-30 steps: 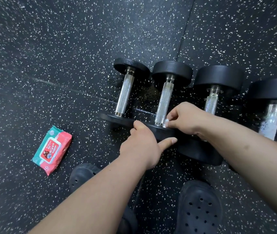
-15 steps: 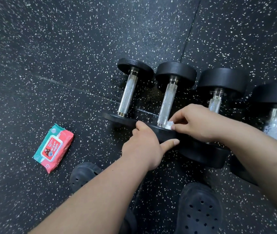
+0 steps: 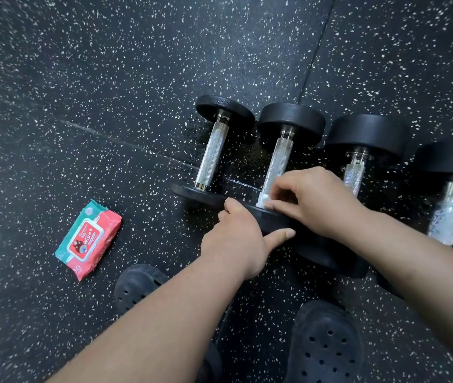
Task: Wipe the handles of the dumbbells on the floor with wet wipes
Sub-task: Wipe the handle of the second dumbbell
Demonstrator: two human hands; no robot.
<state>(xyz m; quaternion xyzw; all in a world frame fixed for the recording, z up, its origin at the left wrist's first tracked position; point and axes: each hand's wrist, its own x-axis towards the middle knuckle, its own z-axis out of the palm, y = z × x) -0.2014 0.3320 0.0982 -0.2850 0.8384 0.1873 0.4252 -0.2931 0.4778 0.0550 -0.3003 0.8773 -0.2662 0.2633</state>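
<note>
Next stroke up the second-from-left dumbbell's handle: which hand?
Right. The right hand pinches the wet wipe against the handle at its near end; the left hand grips that dumbbell's near head, apparently steadying it.

Your right hand (image 3: 310,200) covers the near end of the second dumbbell (image 3: 277,161) handle and nearly all of the wet wipe (image 3: 263,199), one white corner showing. The fingers of your left hand (image 3: 236,239) mostly vanish over that dumbbell's near plate. The right edge crops the fourth dumbbell (image 3: 448,214); small print on the wipes pack (image 3: 88,240) is unreadable.
</note>
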